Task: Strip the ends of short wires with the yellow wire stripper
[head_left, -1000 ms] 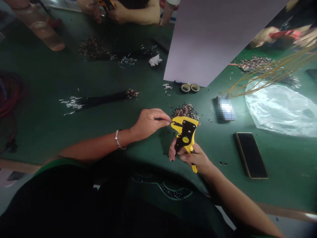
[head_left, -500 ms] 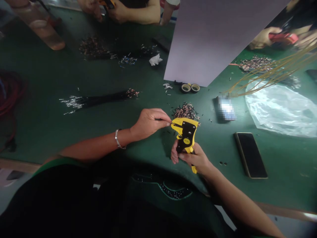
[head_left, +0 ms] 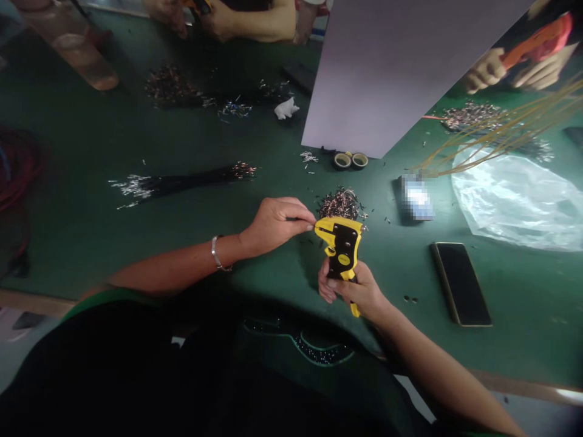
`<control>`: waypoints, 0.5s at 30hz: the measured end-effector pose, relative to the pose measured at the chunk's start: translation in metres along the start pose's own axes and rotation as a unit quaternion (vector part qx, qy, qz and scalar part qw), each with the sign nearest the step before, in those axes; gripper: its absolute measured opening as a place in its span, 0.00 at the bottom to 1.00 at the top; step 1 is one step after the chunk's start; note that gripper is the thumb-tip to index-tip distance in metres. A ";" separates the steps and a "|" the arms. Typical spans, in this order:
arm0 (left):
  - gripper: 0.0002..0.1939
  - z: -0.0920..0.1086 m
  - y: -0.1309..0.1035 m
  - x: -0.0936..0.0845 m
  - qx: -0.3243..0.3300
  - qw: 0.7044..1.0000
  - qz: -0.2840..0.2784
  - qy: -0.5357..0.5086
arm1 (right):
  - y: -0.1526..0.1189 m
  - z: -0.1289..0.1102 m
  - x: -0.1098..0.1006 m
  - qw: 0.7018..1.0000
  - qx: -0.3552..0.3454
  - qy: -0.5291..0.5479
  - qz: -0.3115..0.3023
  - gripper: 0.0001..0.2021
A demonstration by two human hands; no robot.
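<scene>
My right hand (head_left: 353, 288) is wrapped round the handles of a yellow and black wire stripper (head_left: 342, 246). Pinched between the thumb and fingers of my left hand (head_left: 277, 226) is a thin black wire (head_left: 292, 219), its end at the tool's jaws. Just behind the tool's head lies a pile of short copper and black wire bits (head_left: 339, 203). A bundle of black wires (head_left: 186, 180) with silvery tips on the left and copper ends on the right rests at the left.
A phone (head_left: 462, 284), a plastic bag (head_left: 519, 200), a small box (head_left: 415, 198) and yellow wires (head_left: 505, 136) are at the right. Two tape rolls (head_left: 350, 161) sit by a pale panel (head_left: 387, 73). Other people's hands show at the top.
The wire stripper has tilted slightly in my right hand, whose fingers shifted a little. At the upper right, another person's hands have raised and turned a red tool.
</scene>
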State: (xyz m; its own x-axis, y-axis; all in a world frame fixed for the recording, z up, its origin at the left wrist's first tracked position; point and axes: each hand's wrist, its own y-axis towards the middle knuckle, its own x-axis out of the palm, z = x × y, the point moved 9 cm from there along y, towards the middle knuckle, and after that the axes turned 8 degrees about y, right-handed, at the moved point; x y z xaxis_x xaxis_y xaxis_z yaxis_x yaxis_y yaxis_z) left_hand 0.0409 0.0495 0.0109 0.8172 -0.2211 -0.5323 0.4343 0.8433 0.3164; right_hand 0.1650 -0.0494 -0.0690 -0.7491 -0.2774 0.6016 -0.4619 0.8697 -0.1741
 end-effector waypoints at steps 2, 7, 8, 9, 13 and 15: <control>0.03 -0.001 0.002 0.002 0.017 1.000 -0.012 0.021 | 0.000 -0.001 -0.002 1.000 -0.002 -0.010 0.005 0.10; 0.06 -0.004 0.007 0.004 0.085 0.988 -0.038 0.119 | 0.001 -0.004 -0.008 0.999 -0.013 -0.027 0.021 0.09; 0.07 -0.005 0.008 0.005 0.095 0.984 -0.045 0.143 | 0.001 -0.004 -0.009 0.999 -0.013 -0.027 0.024 0.09; 0.07 -0.006 0.008 0.005 0.102 0.980 -0.052 0.165 | 0.001 -0.003 -0.009 0.999 -0.012 -0.027 0.027 0.09; 0.08 -0.009 0.010 0.007 0.110 0.970 -0.068 0.207 | 0.002 -0.001 -0.013 0.999 -0.011 -0.025 0.041 0.09; 0.08 -0.011 0.010 0.008 0.109 0.971 -0.070 0.203 | 0.003 0.000 -0.016 0.998 -0.017 -0.019 0.050 0.10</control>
State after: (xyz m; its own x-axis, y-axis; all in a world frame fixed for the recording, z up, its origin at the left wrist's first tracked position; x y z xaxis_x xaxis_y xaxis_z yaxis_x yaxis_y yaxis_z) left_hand 0.0478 0.0618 0.0009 0.5471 -0.0775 -0.8335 0.6359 0.6860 0.3536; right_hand 0.1758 -0.0427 -0.0786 -0.8084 -0.2028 0.5526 -0.3679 0.9069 -0.2055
